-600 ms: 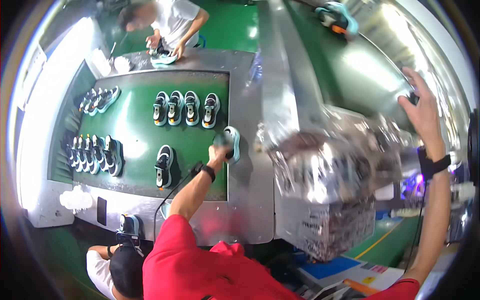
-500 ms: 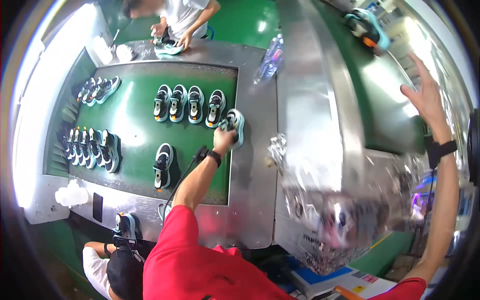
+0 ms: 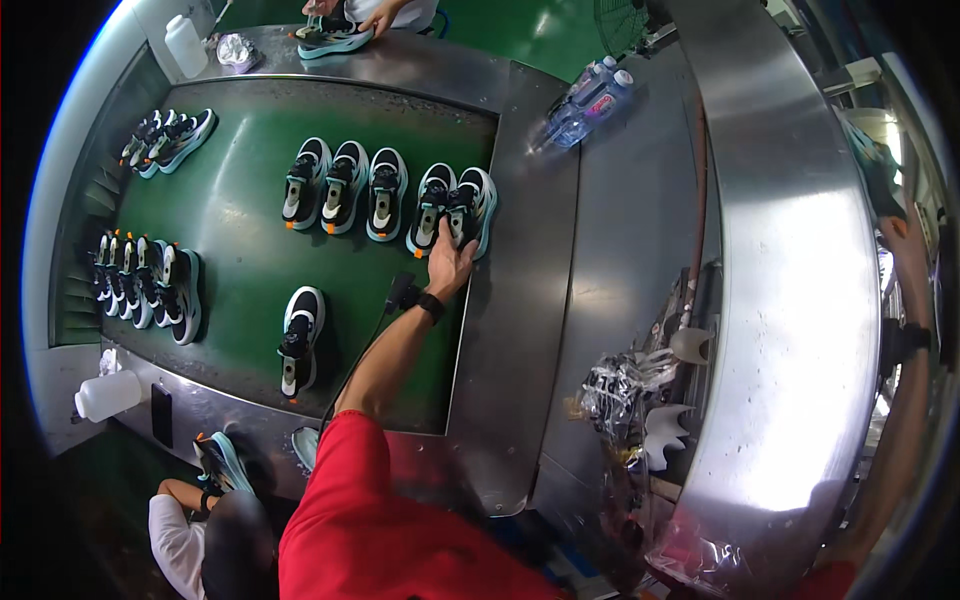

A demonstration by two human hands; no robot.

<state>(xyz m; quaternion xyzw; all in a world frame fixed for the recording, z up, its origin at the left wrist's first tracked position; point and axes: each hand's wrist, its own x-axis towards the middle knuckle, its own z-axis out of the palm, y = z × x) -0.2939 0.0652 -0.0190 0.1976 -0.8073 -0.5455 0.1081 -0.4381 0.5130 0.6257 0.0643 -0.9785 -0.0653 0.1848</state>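
Note:
My left hand is at the heel of a black-and-white sneaker with a pale blue sole, its fingers and thumb around the heel. That sneaker stands at the right end of a row, close beside another sneaker. Three more like it, among them a sneaker, continue the row to the left on the green belt. At the far right rim, my right hand closes on the heel end of another sneaker; its fingers are dim and partly blurred.
A single sneaker stands nearer me; more cluster at left. Plastic bottles lie on the metal surface beyond. A metal ledge separates my arms, with crumpled clear plastic beside it. Co-workers sit at the far edge and lower left.
My left hand has set its sneaker upright against the row and its grip has shifted at the heel. My right hand, spread before, has reached the sneaker at the right. The view has shifted.

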